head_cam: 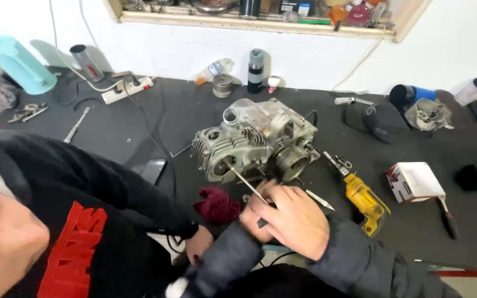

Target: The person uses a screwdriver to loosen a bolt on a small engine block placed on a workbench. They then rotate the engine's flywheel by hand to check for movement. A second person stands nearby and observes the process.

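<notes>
A grey metal engine block (255,140) with cooling fins lies in the middle of the black bench. A thin screwdriver (248,185) runs from a port on the engine's near face back to my hands. My right hand (293,221), in a dark grey puffy sleeve, is closed over its black handle. My left hand (248,214) lies mostly hidden under the right one, with only curled fingertips showing by the handle. A dark red rag (216,205) sits just left of my hands.
A person in a black hoodie leans in at the lower left, a hand (199,243) near my left sleeve. A yellow drill (362,201), white box (415,181), phone (153,170), power strip (128,89), teal jug (17,65), spray can (255,70) and black cap (374,121) lie around.
</notes>
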